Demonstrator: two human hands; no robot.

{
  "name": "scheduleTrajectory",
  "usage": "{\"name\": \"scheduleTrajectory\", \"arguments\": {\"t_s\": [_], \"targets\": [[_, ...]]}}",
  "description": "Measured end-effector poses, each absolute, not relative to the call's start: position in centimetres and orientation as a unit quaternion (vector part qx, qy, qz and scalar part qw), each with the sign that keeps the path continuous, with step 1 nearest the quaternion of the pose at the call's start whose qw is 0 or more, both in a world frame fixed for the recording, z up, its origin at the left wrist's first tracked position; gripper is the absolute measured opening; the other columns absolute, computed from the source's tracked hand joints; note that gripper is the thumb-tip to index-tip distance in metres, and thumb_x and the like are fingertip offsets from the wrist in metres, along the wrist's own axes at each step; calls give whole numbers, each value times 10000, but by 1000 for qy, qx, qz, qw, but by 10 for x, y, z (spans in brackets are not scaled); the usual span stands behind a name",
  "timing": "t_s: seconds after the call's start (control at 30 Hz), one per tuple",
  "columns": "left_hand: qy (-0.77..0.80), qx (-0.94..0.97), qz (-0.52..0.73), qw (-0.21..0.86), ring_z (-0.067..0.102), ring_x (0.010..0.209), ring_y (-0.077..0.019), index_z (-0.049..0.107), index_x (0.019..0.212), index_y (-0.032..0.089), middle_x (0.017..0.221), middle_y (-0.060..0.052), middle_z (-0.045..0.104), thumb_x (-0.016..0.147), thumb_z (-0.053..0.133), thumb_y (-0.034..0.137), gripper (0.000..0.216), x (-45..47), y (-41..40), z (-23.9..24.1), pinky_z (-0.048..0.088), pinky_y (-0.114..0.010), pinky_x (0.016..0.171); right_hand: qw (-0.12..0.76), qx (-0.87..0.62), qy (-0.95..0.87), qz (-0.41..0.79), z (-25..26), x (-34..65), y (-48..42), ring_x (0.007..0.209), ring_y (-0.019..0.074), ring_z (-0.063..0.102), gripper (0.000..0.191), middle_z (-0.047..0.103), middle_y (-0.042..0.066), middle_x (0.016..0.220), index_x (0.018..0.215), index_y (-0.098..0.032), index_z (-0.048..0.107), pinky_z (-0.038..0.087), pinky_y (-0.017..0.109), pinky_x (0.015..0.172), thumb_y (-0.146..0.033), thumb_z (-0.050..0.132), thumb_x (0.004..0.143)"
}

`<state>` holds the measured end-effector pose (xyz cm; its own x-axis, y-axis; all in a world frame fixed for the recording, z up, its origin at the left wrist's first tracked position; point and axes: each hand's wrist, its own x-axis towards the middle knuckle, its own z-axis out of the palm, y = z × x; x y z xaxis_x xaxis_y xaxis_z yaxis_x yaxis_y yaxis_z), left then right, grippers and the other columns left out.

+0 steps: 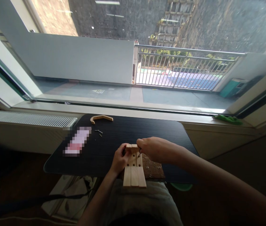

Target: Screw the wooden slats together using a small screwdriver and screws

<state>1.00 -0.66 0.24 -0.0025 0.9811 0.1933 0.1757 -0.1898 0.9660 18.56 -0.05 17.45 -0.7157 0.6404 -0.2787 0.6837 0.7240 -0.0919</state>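
A pale wooden piece of three joined slats, with several dark round holes, stands in front of me at the near edge of the table. My left hand is closed round its upper left side, fingers partly hidden behind the wood. At the upper right of the slats, my right hand is pinched, its thumb and fingers close together. A thin metal tool shows below those fingertips, its lower end at one of the holes; its exact kind is too small to tell. Beneath the slats lies a brown textured block.
A curved wooden hook-shaped piece lies at the table's back left. Several small screws are near it, beside a blurred pinkish sheet. The dark table meets the window sill; a green cloth lies on the sill at right.
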Motion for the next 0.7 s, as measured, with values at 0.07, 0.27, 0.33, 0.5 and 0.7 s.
{"name": "scheduleTrajectory", "arguments": {"t_s": [0.07, 0.27, 0.33, 0.5, 0.7], "targets": [[497, 580, 505, 402, 622, 836, -196, 628, 911, 176, 872, -41, 680, 789, 585, 303, 181, 10, -7, 3, 472, -282, 767, 116, 362, 920, -91, 175, 185, -1, 675, 174, 640, 185, 682, 68, 805, 996, -135, 549, 322, 253, 501, -63, 479, 841], [492, 575, 509, 410, 623, 807, -190, 624, 895, 178, 843, -34, 679, 785, 596, 305, 170, 11, -7, 4, 476, -274, 739, 126, 370, 918, -68, 177, 182, -3, 678, 194, 669, 131, 689, 79, 781, 1004, -140, 548, 309, 257, 480, -201, 448, 945], [491, 577, 509, 408, 627, 806, -191, 629, 895, 179, 845, -32, 682, 783, 610, 302, 167, 10, -7, 4, 480, -271, 734, 128, 377, 915, -60, 177, 181, -2, 679, 208, 678, 143, 694, 82, 771, 999, -142, 555, 308, 258, 471, -240, 463, 951], [492, 583, 509, 398, 629, 791, -189, 634, 900, 170, 839, -37, 686, 795, 604, 287, 159, 10, -7, 3, 483, -271, 723, 127, 395, 908, -53, 178, 179, -1, 685, 232, 692, 188, 704, 98, 765, 982, -139, 579, 330, 255, 472, -301, 490, 952], [490, 584, 508, 400, 630, 814, -189, 630, 921, 170, 864, -41, 685, 791, 592, 279, 174, 10, -6, 1, 481, -272, 742, 128, 402, 906, -31, 178, 177, -1, 716, 263, 705, 222, 712, 111, 752, 991, -137, 593, 396, 274, 524, -332, 493, 954]]}}
